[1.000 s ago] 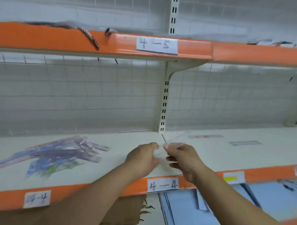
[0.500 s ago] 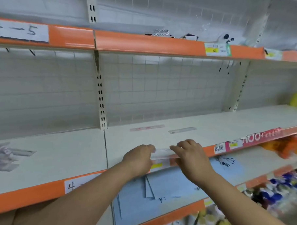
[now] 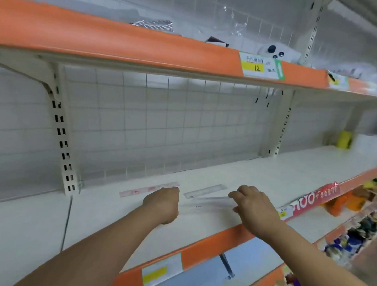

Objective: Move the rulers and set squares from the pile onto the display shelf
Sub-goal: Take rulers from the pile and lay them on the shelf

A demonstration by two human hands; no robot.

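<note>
A clear ruler (image 3: 208, 205) is held low over the white display shelf (image 3: 290, 169), one end at each hand; whether it touches the surface cannot be told. Its left end is pinched by the left hand (image 3: 163, 203), its right end by the fingers of the right hand (image 3: 253, 205). Just behind it a second clear ruler (image 3: 205, 190) and a pink ruler (image 3: 149, 188) are laid flat in a row, before the wire grid back (image 3: 162, 124).

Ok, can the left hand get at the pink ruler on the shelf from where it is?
Probably yes. The left hand sits just in front of the pink ruler, which lies flat on the open shelf; nothing stands between them. It is busy with the clear ruler, though.
</note>
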